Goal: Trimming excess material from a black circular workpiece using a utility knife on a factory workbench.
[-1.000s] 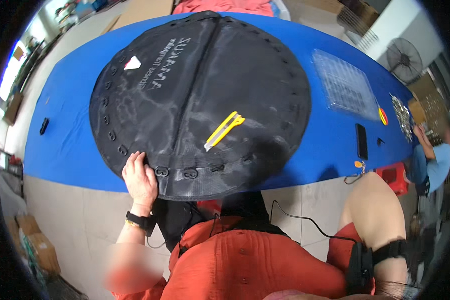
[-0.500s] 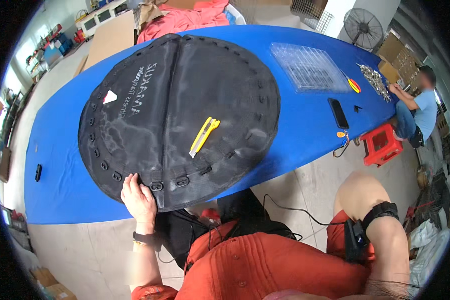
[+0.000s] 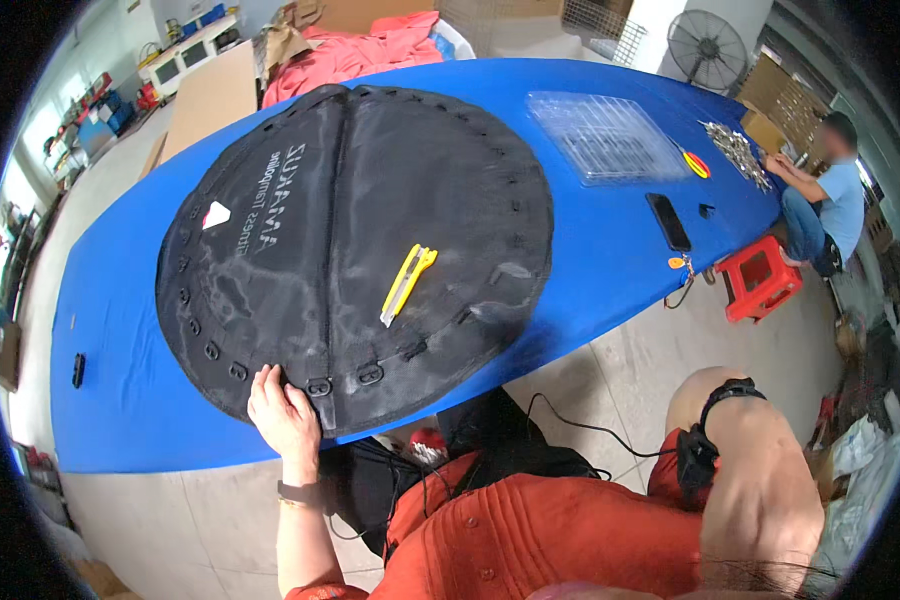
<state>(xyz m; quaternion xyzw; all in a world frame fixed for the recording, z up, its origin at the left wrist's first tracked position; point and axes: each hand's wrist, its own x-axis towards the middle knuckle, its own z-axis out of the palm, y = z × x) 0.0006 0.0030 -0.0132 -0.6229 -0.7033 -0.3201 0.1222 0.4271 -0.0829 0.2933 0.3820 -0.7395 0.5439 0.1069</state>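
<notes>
Left hand (image 3: pixel 282 415) lying flat, fingers spread, on near hem of limp round black fabric cover (image 3: pixel 355 250)—floppy, light, likely best pinched at buckle-lined edge; right hand not showing.

Orange pleated buttoned top, black wristbands, bare forearms

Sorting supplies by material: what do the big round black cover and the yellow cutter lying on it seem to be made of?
The round black cover looks like coated woven fabric or mesh: a dull sheen, soft creases, a stitched centre seam and loops along the rim under the left hand. The yellow cutter looks like glossy moulded plastic; any metal blade is too small to tell.
</notes>
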